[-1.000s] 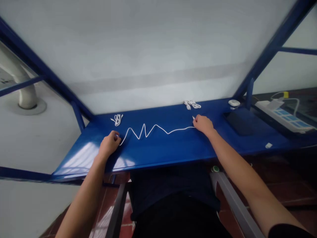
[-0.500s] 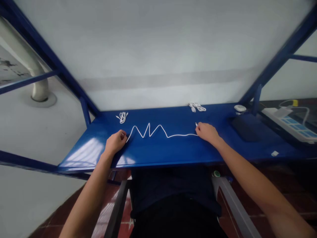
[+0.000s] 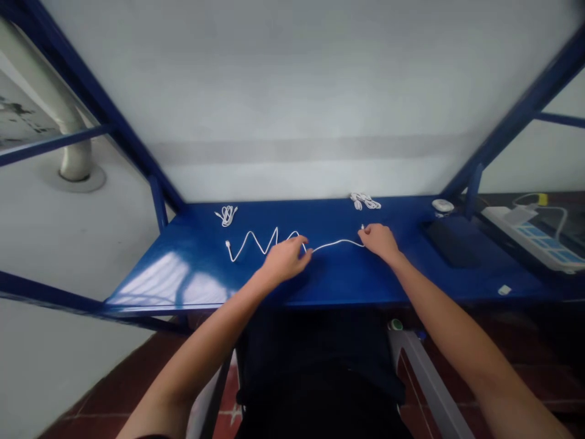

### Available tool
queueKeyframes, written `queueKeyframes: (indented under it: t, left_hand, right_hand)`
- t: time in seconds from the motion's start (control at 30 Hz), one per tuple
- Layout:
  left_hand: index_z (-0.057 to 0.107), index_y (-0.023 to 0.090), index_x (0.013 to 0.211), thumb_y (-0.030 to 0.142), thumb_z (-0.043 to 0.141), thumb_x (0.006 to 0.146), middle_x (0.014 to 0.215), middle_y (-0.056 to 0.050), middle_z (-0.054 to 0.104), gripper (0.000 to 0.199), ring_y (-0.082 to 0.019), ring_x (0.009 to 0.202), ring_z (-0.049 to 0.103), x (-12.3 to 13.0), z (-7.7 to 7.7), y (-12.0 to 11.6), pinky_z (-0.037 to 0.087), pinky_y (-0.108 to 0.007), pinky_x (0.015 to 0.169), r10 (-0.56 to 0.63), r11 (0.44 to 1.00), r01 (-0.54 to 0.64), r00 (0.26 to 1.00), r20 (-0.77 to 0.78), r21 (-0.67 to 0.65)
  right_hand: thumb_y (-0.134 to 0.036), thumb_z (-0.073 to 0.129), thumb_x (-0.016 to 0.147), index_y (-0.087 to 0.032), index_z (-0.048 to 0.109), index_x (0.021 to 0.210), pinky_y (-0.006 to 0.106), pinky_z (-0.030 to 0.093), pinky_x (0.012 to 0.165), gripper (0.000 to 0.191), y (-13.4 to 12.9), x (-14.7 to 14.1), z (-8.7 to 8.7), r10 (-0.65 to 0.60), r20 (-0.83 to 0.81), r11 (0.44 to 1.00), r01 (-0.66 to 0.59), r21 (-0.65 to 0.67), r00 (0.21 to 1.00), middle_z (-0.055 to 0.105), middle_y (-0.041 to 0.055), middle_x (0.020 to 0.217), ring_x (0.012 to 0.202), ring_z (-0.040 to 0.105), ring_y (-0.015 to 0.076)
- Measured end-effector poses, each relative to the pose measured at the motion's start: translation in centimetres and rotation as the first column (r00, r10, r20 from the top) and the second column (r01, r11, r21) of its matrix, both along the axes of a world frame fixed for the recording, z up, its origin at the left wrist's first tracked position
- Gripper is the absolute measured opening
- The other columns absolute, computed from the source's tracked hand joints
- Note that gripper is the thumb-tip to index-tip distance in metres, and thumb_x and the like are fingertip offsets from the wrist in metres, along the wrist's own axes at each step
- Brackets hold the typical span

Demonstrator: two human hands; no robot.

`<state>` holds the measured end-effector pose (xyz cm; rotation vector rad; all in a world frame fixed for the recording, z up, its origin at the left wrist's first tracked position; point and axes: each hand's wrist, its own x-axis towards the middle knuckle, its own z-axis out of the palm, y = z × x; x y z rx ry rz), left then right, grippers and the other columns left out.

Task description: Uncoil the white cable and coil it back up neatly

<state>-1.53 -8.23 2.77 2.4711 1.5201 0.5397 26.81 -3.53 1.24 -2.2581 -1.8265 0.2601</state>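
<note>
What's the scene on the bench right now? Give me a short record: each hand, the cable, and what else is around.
Left hand: over the white cable mid-run, grip unclear
Right hand: pinching the cable near its right end, plug tip showing past the fingers
Cable lie: zigzag across the blue table
Nearby: coiled white cable, second coiled white cable, round white object, black pad
Further right: power strip

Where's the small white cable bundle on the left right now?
In the head view, the bundle lies at the far edge of the blue table, left of centre, just behind the zigzag white cable, up and left of the left hand.
</note>
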Motion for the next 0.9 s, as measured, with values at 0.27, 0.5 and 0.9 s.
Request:
queueKeyframes:
  t: [0.27,0.5,0.9]
  left_hand:
    - [0.068,0.017,0.095,0.035,0.038,0.097,0.096,-0.018,0.070,0.035,-0.027,0.090,0.067,6.0,-0.5,2.6,0.048,-0.036,0.076,-0.079,0.991,0.074,0.996,-0.045,-0.110]
    - [0.071,0.013,0.080,0.026,0.053,0.088,0.073,-0.013,0.071,0.023,-0.019,0.066,0.065,6.0,-1.7,6.7,0.047,-0.029,0.064,0.078,0.944,-0.009,0.977,0.197,-0.329]
    - [0.051,0.011,0.121,0.021,0.058,0.082,0.057,0.001,0.060,0.041,-0.013,0.044,0.055,5.7,-1.6,7.0,0.044,-0.023,0.048,0.377,0.832,-0.133,0.848,0.373,-0.539]
  right_hand:
    - [-0.033,0.046,0.090,-0.019,0.064,0.076,0.024,0.038,0.063,0.026,-1.1,-0.2,-0.2,0.143,-0.066,0.984,-0.134,0.119,0.988,0.071,0.0064,0.076,0.075,0.064,0.0200]
    - [-0.035,0.044,0.092,-0.020,0.064,0.084,0.027,0.041,0.065,0.026,-1.8,-3.2,0.0,0.211,0.058,0.977,-0.213,0.031,0.976,0.071,0.0094,0.084,0.080,0.067,0.0238]
    - [-0.030,0.040,0.094,-0.012,0.056,0.114,0.037,0.050,0.078,0.031,-1.6,-9.3,-0.1,0.200,0.193,0.980,-0.198,-0.033,0.961,0.069,0.0186,0.099,0.095,0.068,0.0320]
